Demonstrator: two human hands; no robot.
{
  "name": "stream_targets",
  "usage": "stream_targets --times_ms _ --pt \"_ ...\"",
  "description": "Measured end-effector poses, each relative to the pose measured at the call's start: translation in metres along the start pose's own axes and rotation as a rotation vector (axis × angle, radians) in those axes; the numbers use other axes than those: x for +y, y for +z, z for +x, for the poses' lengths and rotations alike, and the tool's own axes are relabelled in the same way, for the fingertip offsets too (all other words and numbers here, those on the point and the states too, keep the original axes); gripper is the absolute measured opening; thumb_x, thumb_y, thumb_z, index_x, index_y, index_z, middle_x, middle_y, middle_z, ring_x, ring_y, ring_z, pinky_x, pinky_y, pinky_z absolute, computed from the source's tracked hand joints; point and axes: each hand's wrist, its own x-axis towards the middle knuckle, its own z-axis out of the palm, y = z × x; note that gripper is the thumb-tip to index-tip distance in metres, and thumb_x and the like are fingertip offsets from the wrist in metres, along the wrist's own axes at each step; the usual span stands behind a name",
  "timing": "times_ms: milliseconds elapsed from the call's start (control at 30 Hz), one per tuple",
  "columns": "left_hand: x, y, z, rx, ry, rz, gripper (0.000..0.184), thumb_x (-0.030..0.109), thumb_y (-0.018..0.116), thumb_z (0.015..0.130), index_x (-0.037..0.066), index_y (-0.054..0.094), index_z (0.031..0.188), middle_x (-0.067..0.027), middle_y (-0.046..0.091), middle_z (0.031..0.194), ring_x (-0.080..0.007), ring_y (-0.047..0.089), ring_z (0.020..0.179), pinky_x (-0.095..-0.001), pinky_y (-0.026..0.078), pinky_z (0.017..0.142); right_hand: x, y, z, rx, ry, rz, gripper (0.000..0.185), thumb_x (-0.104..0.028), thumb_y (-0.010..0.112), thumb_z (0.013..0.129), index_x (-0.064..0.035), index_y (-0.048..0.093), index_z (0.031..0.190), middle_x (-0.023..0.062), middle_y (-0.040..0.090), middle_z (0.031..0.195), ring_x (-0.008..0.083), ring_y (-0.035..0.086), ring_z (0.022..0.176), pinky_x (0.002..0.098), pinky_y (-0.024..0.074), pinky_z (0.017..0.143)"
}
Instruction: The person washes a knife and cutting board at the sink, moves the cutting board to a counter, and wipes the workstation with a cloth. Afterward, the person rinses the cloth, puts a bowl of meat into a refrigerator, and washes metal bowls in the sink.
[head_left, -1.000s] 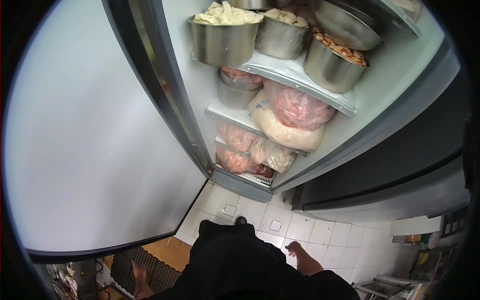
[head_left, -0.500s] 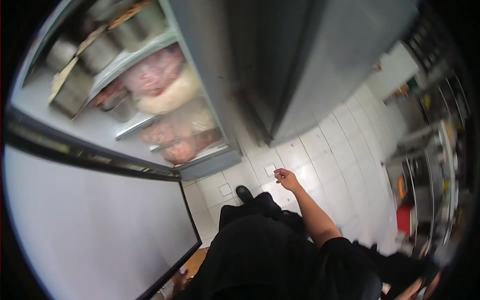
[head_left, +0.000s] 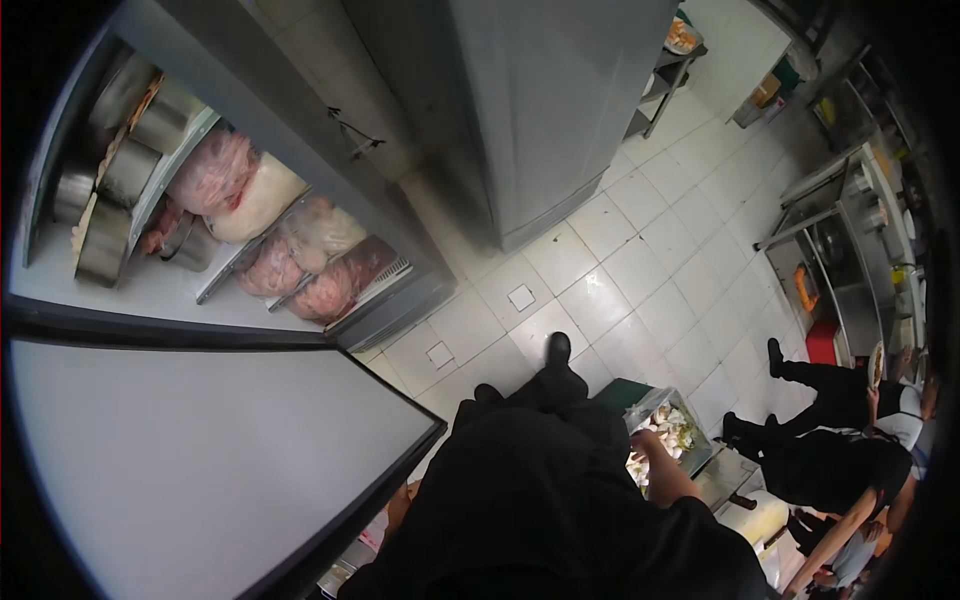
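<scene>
Hands first: the left hand, low and left of centre, is just a sliver of skin beside the refrigerator door, mostly hidden, so how open it is or what it holds can't be told; the right hand, lower right of centre, is at a box of white pieces, fingers bent, any grip impossible to make out. Now from the left: metal pots line the shelf at upper left, and bagged meat sits to their right. Below, that door stands wide open, filling the lower left. Top centre, a tall grey cabinet over pale floor tiles. Far right, a metal counter, with people in dark clothes at lower right.
</scene>
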Motion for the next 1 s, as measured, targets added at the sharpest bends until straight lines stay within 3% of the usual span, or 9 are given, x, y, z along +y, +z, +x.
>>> stream_targets --times_ms 167,267,367,433,567,733,800,900,1000 --pt "0.065 0.011 0.043 0.032 0.061 -0.008 0.076 0.043 0.073 0.087 -0.002 0.043 0.141 -0.0275 0.057 0.130 -0.0392 0.065 0.099 -0.0427 0.054 0.083 -0.043 -0.025 0.072 0.363 -0.774 -0.009 0.038 -0.034 0.067 0.092 -0.0038 0.069 0.114 0.0136 0.073 0.098 0.0226 0.069 0.087 0.0361 0.0530 0.081" --pt "-0.004 0.071 0.138 -0.061 0.203 -0.218 0.071 0.027 0.071 0.092 -0.001 0.034 0.147 -0.0261 0.052 0.137 -0.0355 0.066 0.097 -0.0389 0.055 0.079 -0.103 -0.081 0.011 0.310 -0.739 0.243 0.036 -0.033 0.067 0.092 -0.0038 0.069 0.113 0.0107 0.073 0.091 0.0175 0.068 0.081 0.0345 0.0540 0.077" --pt "0.044 0.081 0.205 0.172 0.474 -0.473 0.070 0.018 0.067 0.094 0.000 0.028 0.149 -0.0212 0.048 0.140 -0.0244 0.064 0.097 -0.0312 0.054 0.071 -0.116 -0.137 0.004 0.277 -0.774 0.506 0.031 -0.028 0.064 0.095 -0.0040 0.069 0.114 0.0084 0.072 0.090 0.0164 0.068 0.077 0.0316 0.0568 0.071" --pt "0.143 0.035 0.216 0.025 -0.066 -0.481 0.068 0.013 0.068 0.092 0.001 0.030 0.147 -0.0177 0.054 0.133 -0.0200 0.062 0.101 -0.0277 0.054 0.071 -0.103 -0.172 0.015 0.355 -0.744 0.552 0.030 -0.026 0.063 0.095 -0.0043 0.069 0.115 0.0088 0.071 0.091 0.0163 0.069 0.076 0.0314 0.0574 0.069" --pt "0.168 0.016 0.315 0.102 -0.221 -0.933 0.040 0.017 0.058 0.089 0.000 0.051 0.125 -0.0136 0.061 0.121 -0.0260 0.064 0.106 -0.0466 0.053 0.087 -0.062 -0.219 0.030 0.529 -0.649 0.616 0.029 -0.026 0.063 0.095 -0.0052 0.069 0.114 0.0100 0.071 0.087 0.0176 0.071 0.069 0.0314 0.0570 0.065" --pt "0.239 -0.014 0.372 0.164 -0.134 -0.793 0.052 0.019 0.052 0.091 0.002 0.043 0.139 -0.0138 0.061 0.119 -0.0265 0.060 0.115 -0.0444 0.052 0.089 -0.001 -0.223 0.053 0.710 -0.572 0.460 0.029 -0.030 0.064 0.093 -0.0068 0.070 0.110 0.0109 0.072 0.085 0.0190 0.071 0.063 0.0324 0.0559 0.063" --pt "0.259 -0.015 0.392 0.282 -0.008 -0.572 0.074 0.018 0.054 0.090 0.006 0.022 0.156 -0.0134 0.058 0.125 -0.0252 0.059 0.112 -0.0438 0.051 0.086 0.013 -0.214 0.046 0.649 -0.481 0.555 0.030 -0.032 0.064 0.093 -0.0073 0.071 0.109 0.0116 0.073 0.085 0.0187 0.071 0.063 0.0338 0.0558 0.063" --pt "0.291 -0.001 0.397 0.159 -0.205 -0.697 0.087 0.015 0.055 0.089 0.012 0.004 0.160 -0.0156 0.052 0.137 -0.0287 0.058 0.116 -0.0434 0.050 0.089 0.033 -0.179 0.070 0.695 -0.431 0.619 0.029 -0.032 0.064 0.093 -0.0085 0.071 0.109 0.0107 0.073 0.083 0.0188 0.071 0.064 0.0337 0.0558 0.063" --pt "0.345 0.027 0.378 -0.005 -0.122 -0.268 0.084 0.015 0.055 0.091 0.017 0.008 0.159 -0.0188 0.044 0.143 -0.0346 0.050 0.126 -0.0448 0.048 0.097 0.040 -0.144 0.072 0.685 -0.377 0.716 0.030 -0.033 0.064 0.092 -0.0084 0.072 0.108 0.0115 0.073 0.083 0.0205 0.071 0.067 0.0334 0.0559 0.064"
